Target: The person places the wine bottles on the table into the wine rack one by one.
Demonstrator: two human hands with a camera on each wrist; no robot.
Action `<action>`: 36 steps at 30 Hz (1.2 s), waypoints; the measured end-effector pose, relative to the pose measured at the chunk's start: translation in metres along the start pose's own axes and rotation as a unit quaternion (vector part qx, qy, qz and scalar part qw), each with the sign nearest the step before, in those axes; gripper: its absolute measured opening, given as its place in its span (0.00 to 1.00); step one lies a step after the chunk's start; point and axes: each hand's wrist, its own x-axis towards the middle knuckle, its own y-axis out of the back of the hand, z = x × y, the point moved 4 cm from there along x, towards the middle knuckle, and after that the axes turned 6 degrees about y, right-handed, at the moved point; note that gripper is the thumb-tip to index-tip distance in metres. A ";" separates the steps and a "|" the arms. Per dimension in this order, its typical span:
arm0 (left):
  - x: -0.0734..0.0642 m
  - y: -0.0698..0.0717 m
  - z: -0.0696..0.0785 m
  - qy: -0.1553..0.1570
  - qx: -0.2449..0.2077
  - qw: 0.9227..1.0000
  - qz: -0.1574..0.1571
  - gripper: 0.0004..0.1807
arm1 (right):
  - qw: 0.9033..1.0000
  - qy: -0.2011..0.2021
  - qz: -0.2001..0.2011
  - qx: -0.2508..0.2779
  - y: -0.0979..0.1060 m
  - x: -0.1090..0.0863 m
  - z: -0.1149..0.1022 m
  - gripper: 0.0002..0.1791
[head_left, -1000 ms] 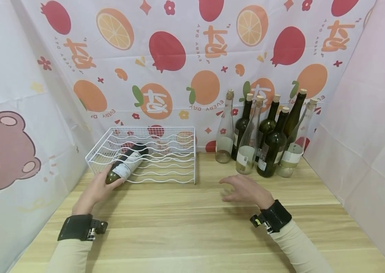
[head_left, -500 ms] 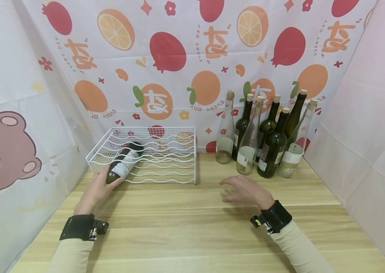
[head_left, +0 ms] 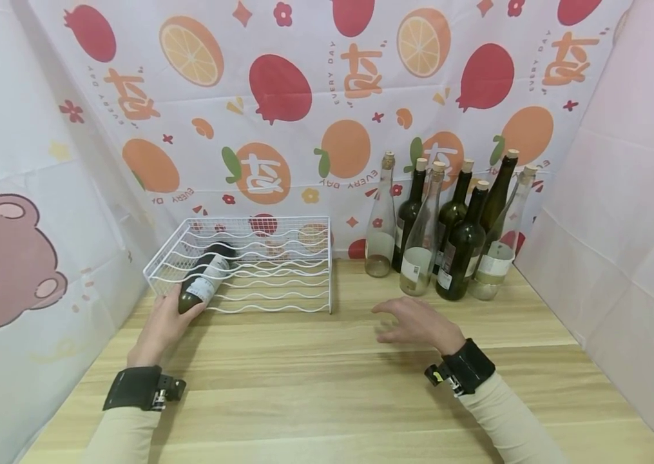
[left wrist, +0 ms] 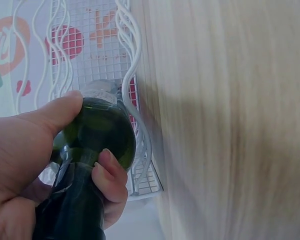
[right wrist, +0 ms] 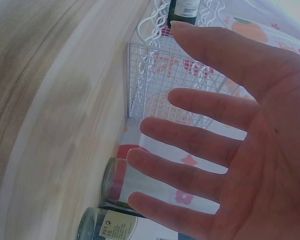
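Note:
A dark green wine bottle (head_left: 205, 283) with a pale label lies slanted on the left part of a white wire rack (head_left: 330, 277) with wavy bars. My left hand (head_left: 164, 322) grips its near end. In the left wrist view, the thumb and fingers (left wrist: 110, 180) wrap round the green glass beside a wavy bar. My right hand (head_left: 416, 322) hovers over the table to the right of the rack, holding nothing. Its fingers are spread and nearly straight in the right wrist view.
Several corked bottles stand in a group at the back right, among them a clear bottle (head_left: 417, 258) and a dark green one (head_left: 461, 258). A fruit-print cloth (head_left: 286, 38) hangs behind the wooden table (head_left: 303, 386), and pale cloth covers both sides.
The bottle's far end has swung to the left along the rack, with my left hand still gripping the near end. My right hand has stayed in place.

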 end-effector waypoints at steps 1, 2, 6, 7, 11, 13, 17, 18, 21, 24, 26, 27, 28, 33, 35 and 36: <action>0.000 0.000 0.000 -0.001 0.000 1.000 0.004 0.36 | 1.000 0.000 -0.001 -0.002 0.000 0.000 0.000 0.32; 0.000 -0.001 -0.001 -0.002 0.001 1.000 0.007 0.35 | 1.000 0.000 -0.001 -0.002 0.000 0.000 0.000 0.32; 0.000 -0.002 -0.002 -0.001 0.003 1.000 0.011 0.37 | 1.000 0.002 -0.002 -0.003 0.000 0.001 0.000 0.32; 0.000 -0.002 -0.002 0.002 0.004 1.000 0.009 0.37 | 1.000 0.002 -0.002 -0.001 0.000 0.001 0.000 0.32; -0.002 -0.002 -0.004 0.014 0.003 1.000 0.001 0.37 | 1.000 0.000 -0.005 0.005 0.000 0.001 0.000 0.32; -0.002 -0.002 -0.004 0.015 0.005 1.000 0.000 0.36 | 1.000 -0.001 -0.006 0.008 0.000 0.001 -0.001 0.32; -0.002 -0.002 -0.004 0.014 0.010 1.000 -0.001 0.37 | 1.000 0.004 -0.003 0.003 0.001 0.001 -0.001 0.32; -0.002 -0.003 -0.004 0.014 0.010 1.000 -0.002 0.37 | 1.000 0.005 -0.003 0.004 0.001 0.001 -0.001 0.32; -0.001 -0.003 -0.005 0.014 0.013 1.000 -0.003 0.38 | 1.000 0.003 -0.003 0.008 0.001 0.001 -0.001 0.32; 0.000 -0.004 -0.005 0.014 0.016 1.000 0.000 0.38 | 1.000 0.002 -0.004 0.010 -0.001 0.001 0.000 0.31; 0.000 -0.004 -0.006 0.017 0.017 1.000 0.003 0.37 | 1.000 0.000 -0.005 0.010 -0.001 0.000 0.001 0.31; 0.000 -0.004 -0.005 0.019 0.017 1.000 0.006 0.37 | 1.000 -0.001 -0.005 0.009 -0.001 0.000 0.001 0.32; -0.001 -0.004 -0.005 0.020 0.018 1.000 0.010 0.37 | 1.000 -0.001 -0.005 0.009 -0.001 0.000 0.001 0.31; -0.004 -0.004 0.000 0.034 0.044 0.998 0.018 0.38 | 1.000 0.014 -0.002 0.010 0.000 0.001 0.000 0.31; -0.005 -0.002 0.001 0.039 0.061 0.997 0.013 0.38 | 1.000 0.019 -0.002 0.011 0.001 0.001 -0.001 0.30; -0.006 -0.002 0.002 0.040 0.068 0.997 0.008 0.39 | 1.000 0.017 -0.003 0.012 0.001 0.001 -0.001 0.30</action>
